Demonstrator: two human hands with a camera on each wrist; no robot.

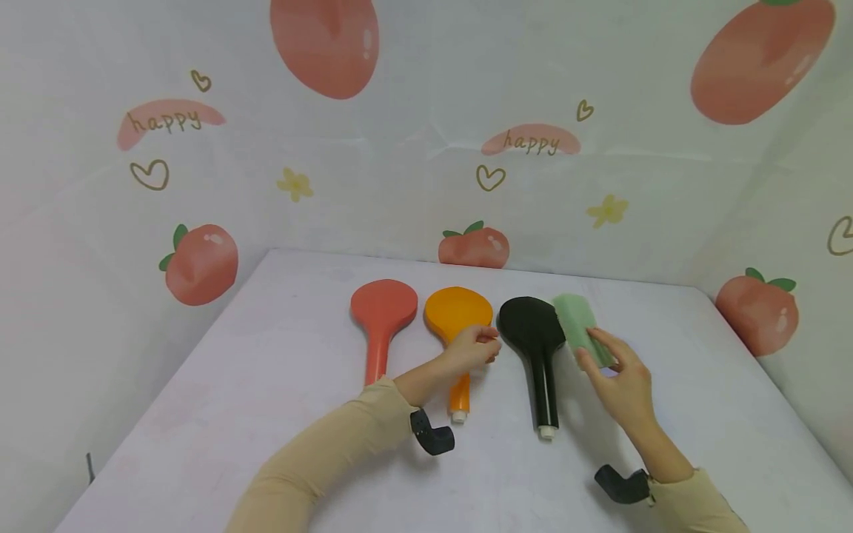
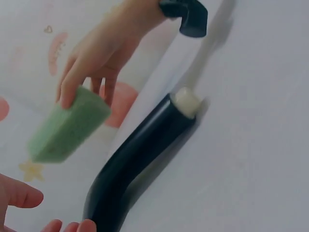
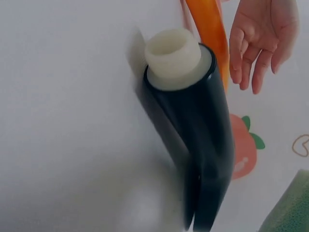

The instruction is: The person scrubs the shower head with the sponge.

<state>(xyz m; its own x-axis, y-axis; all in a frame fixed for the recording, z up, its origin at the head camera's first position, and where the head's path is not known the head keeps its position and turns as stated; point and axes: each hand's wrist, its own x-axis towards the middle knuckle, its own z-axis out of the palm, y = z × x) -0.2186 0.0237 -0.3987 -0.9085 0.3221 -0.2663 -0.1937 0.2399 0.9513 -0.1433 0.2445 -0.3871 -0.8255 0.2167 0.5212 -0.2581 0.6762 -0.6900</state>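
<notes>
My right hand [image 1: 626, 385] pinches a light green sponge block [image 1: 577, 320] between thumb and fingers, held beside the head of a black shower head [image 1: 531, 323]. The left wrist view shows the sponge [image 2: 67, 126] hanging from the fingertips, above the table. My left hand [image 1: 472, 349] is over the handle of an orange shower head [image 1: 457, 309], its fingers pointing towards the black one. In the right wrist view this left hand [image 3: 263, 43] holds nothing, its fingers relaxed and spread. The black handle [image 3: 203, 116] ends in a white threaded connector [image 3: 173, 54].
A red shower head [image 1: 383, 303] lies left of the orange one, the left forearm covering its handle's end. All three are side by side on a white table [image 1: 280, 318]. Behind stands a white cloth backdrop [image 1: 400, 170] printed with peaches. Each wrist wears a black camera mount [image 1: 433, 437].
</notes>
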